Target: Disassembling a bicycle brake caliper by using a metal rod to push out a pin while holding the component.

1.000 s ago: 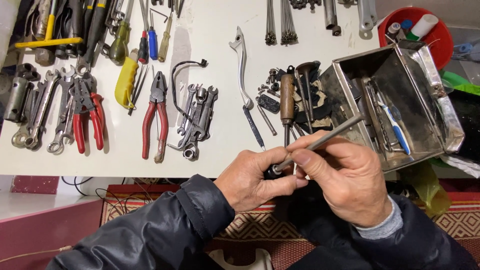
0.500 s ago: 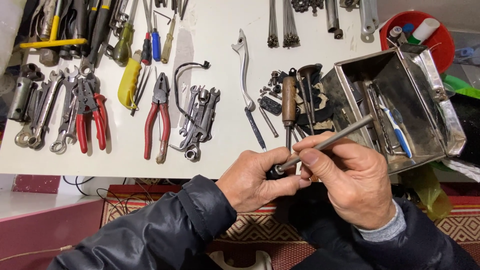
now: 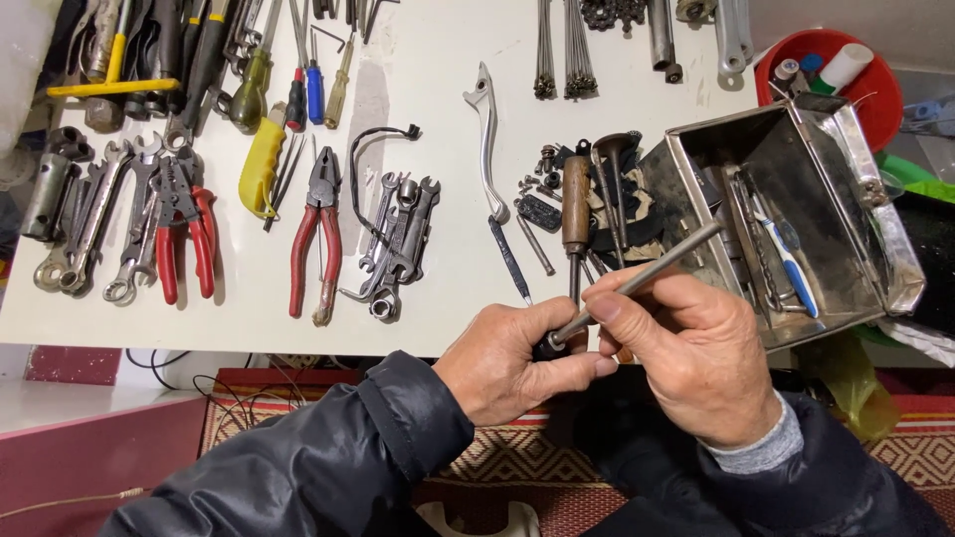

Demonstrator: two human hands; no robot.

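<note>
Left hand (image 3: pixel 517 363) fisted round small dark part (image 3: pixel 549 345); right hand (image 3: pixel 696 358) pinching metal rod (image 3: pixel 637 283) seated in it.

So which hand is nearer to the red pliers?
Left. The left hand lies just right of and below the red pliers; the right hand is farther right, beyond the left.

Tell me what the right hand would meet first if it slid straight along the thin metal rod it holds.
Probably the open steel box: the right hand points its rod there, though depth is unclear.
</note>
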